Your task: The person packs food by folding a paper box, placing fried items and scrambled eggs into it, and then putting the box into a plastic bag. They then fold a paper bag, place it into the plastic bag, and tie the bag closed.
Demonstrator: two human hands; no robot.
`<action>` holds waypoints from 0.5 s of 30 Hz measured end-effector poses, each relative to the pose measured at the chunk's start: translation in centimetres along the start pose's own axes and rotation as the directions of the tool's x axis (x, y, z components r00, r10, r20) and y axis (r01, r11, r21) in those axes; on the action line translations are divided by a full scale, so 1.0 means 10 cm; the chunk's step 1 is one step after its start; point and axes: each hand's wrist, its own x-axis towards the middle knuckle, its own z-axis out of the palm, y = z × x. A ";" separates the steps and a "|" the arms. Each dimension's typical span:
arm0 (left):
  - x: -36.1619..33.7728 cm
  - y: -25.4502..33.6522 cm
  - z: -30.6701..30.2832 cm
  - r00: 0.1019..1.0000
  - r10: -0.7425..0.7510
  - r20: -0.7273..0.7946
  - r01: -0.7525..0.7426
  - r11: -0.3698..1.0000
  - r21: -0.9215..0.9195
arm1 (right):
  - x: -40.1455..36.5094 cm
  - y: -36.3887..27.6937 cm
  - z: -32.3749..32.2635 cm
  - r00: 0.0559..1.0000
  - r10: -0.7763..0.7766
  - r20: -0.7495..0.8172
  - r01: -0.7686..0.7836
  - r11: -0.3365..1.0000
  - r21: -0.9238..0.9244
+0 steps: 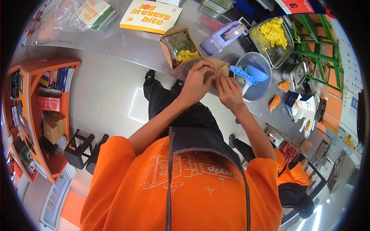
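Note:
My left hand [198,80] and my right hand [229,91] are close together at the counter's front edge, with fingers pinched on a brown paper piece [218,66], perhaps a bag or box. Just left of it sits an open brown box [168,49] holding a clear packet of green stuff [179,43] and yellow pieces [186,55]. Right of my hands is a clear round tub [263,89] with a blue scoop [256,74] and another blue tool across it.
A lilac tape dispenser [218,40], a printed box [151,16] and a container of yellow food [273,34] stand behind on the steel counter [127,46]. Orange packets [274,102] lie at right. Below right, another person [295,175] is visible. Orange shelves [46,100] stand at left.

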 end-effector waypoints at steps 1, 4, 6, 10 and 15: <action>0.00 0.02 0.01 1.000 -0.026 -0.014 0.026 0.999 -0.025 | 0.00 0.00 -0.01 1.000 0.009 0.001 -0.009 1.000 0.006; 0.00 0.09 0.05 0.992 -0.111 -0.055 0.109 0.993 -0.034 | -0.02 -0.04 -0.02 0.998 0.063 0.008 -0.064 0.997 0.040; 0.00 0.14 0.10 0.984 -0.151 -0.099 0.157 0.986 0.050 | -0.04 -0.06 0.00 0.992 0.129 0.015 -0.129 0.988 0.080; 0.00 0.18 0.20 0.964 -0.232 -0.127 0.255 0.945 0.204 | -0.06 -0.16 0.00 0.959 0.282 -0.016 -0.275 0.947 0.168; 0.04 0.16 0.24 0.947 -0.293 -0.128 0.309 0.942 0.131 | -0.01 -0.27 0.04 0.850 0.524 -0.047 -0.459 0.782 0.423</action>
